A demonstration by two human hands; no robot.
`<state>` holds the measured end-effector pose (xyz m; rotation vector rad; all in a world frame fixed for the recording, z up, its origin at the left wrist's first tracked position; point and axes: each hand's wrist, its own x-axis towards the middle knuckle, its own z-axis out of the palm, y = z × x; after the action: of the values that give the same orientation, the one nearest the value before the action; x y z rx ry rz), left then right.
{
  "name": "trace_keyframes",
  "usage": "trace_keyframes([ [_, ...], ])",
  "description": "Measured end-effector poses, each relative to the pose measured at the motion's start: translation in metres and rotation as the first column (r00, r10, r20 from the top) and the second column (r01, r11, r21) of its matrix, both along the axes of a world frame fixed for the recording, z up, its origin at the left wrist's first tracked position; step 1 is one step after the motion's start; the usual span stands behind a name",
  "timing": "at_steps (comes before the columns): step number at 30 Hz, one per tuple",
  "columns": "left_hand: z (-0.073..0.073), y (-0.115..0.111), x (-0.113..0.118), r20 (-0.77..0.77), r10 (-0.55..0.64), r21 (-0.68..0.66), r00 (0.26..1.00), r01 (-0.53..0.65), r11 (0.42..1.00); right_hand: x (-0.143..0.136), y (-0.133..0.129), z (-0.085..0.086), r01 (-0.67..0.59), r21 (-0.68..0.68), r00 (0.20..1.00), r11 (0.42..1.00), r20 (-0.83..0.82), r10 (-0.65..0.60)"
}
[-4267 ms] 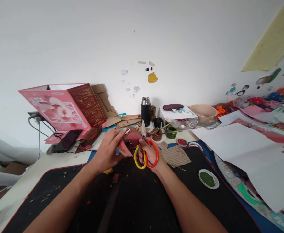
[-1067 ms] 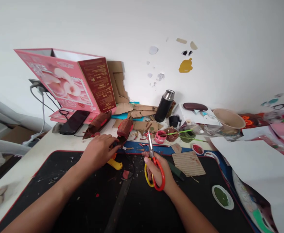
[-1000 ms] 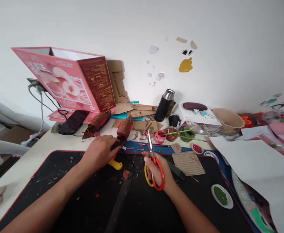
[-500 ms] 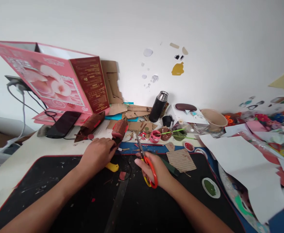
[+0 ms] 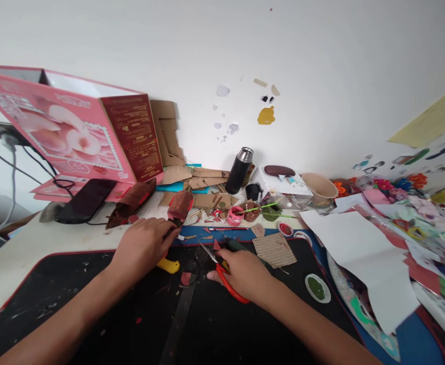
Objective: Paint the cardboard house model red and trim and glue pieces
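My left hand (image 5: 143,244) is closed at the near end of a reddish-brown painted craft piece (image 5: 181,206), gripping its dark lower part. My fingers hide exactly where they hold it. Under that hand a yellow handle (image 5: 169,265) sticks out on the black mat (image 5: 138,334). My right hand (image 5: 241,274) holds red-handled scissors (image 5: 228,285), with the blades pointing left and away toward the middle of the mat. A small red scrap (image 5: 185,278) and a dark ruler-like strip (image 5: 180,317) lie between the hands.
A second brown craft piece (image 5: 133,200) and a phone (image 5: 87,200) lie at the left. Behind are cardboard scraps (image 5: 209,177), a black flask (image 5: 239,171) and a pink paint pot (image 5: 235,216). Corrugated card (image 5: 274,250) and green paint (image 5: 316,288) are at the right.
My right hand has turned the scissors from pointing upward to pointing left, lower over the mat. My left hand stays at the brown craft piece. The whole view has shifted slightly.
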<state>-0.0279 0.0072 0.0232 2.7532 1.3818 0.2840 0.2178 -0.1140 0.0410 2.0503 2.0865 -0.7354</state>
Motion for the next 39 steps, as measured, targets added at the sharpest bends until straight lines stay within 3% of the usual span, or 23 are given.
trace_keyframes([
  [5,0.015,0.003,0.009,0.163,-0.095,0.082,0.982,0.083,0.993,0.000,0.000,0.005,-0.065,0.014,0.997,0.998,0.041,0.065],
  [9,0.024,0.011,0.023,0.193,-0.121,0.114,0.974,0.100,0.988,0.000,0.000,0.007,-0.089,0.038,0.994,0.995,0.071,0.086],
  [15,0.043,0.030,0.067,0.058,-0.167,0.075,0.984,0.163,0.984,0.002,-0.007,-0.012,-0.106,0.092,0.994,0.990,0.008,0.106],
  [20,0.056,0.053,0.119,-0.158,-0.225,0.010,0.961,0.230,0.973,0.002,-0.016,-0.032,-0.016,0.154,0.996,0.988,-0.087,0.030],
  [23,0.050,0.070,0.146,-0.211,-0.243,-0.018,0.947,0.245,0.969,0.002,-0.024,-0.041,0.032,0.174,0.989,0.984,-0.150,-0.005],
  [27,0.031,0.083,0.168,-0.283,-0.236,-0.060,0.930,0.228,0.972,0.000,-0.032,-0.051,0.104,0.191,0.972,0.976,-0.226,-0.060],
  [33,0.006,0.086,0.174,-0.347,-0.190,-0.092,0.919,0.168,0.981,0.005,-0.037,-0.060,0.139,0.211,0.932,0.967,-0.358,-0.056],
  [39,0.002,0.083,0.178,-0.375,-0.125,-0.089,0.919,0.099,0.991,0.011,-0.038,-0.061,0.126,0.195,0.912,0.973,-0.408,-0.036],
])
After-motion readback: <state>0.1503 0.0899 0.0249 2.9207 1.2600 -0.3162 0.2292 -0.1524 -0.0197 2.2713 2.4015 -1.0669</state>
